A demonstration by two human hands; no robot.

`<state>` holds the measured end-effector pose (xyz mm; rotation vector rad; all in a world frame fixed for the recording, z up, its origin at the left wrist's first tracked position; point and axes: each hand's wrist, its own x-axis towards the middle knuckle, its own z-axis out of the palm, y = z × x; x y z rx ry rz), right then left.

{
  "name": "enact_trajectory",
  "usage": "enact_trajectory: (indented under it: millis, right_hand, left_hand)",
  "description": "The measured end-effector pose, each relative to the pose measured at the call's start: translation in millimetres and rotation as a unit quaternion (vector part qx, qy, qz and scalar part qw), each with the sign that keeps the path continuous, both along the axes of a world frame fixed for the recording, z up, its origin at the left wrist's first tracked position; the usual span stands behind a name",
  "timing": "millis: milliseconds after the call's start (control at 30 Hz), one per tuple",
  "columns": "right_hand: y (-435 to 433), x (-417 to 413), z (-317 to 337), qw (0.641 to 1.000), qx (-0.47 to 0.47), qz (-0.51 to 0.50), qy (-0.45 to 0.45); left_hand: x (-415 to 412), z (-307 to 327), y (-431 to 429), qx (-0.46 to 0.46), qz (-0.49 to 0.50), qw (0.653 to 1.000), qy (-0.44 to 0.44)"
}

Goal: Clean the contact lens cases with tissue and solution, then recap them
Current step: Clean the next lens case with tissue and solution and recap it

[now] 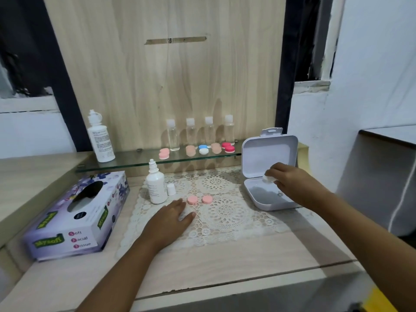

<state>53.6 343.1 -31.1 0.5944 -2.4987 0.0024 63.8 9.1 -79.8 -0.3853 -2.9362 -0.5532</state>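
Two pink caps (200,199) lie side by side on the lace mat (227,217). My left hand (172,218) rests flat on the mat just below and left of them, fingers straight. My right hand (284,179) pinches a small crumpled white tissue (268,178) over the open white plastic box (267,170) at the right. A small solution bottle (155,185) stands uncapped behind the left hand, its white cap (171,189) beside it. The tissue box (76,216) lies at the left.
A glass shelf (135,161) at the back carries a large solution bottle (100,138), several clear small bottles (200,134) and several lens cases (203,149) in pink, peach, blue-white and red. A wooden panel rises behind. The counter edge is near me.
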Motion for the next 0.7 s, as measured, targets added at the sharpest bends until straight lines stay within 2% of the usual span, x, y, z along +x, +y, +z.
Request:
enact_trajectory:
  millis: [133,300,567,700]
  right_hand:
    - [1.9,-1.5,2.4,0.992,0.124,0.022,0.013]
    - [-2.0,-4.7,-0.2,0.988,0.144,0.05,0.034]
    - [-8.2,-5.4,-2.3,0.992,0.095,0.038,0.073]
    - [-24.2,-0.9,5.8,0.993,-0.039,0.042,0.104]
  left_hand:
    - [-0.1,-0.1,-0.3,0.001,0.0,1.0,-0.001]
    - [-0.7,-0.6,-1.0,0.004,0.002,1.0,-0.006]
    - [-1.5,-1.3,-1.3,0.0,0.0,1.0,-0.003]
    - [-1.5,-0.6,-0.8,0.0,-0.001,1.0,-0.004]
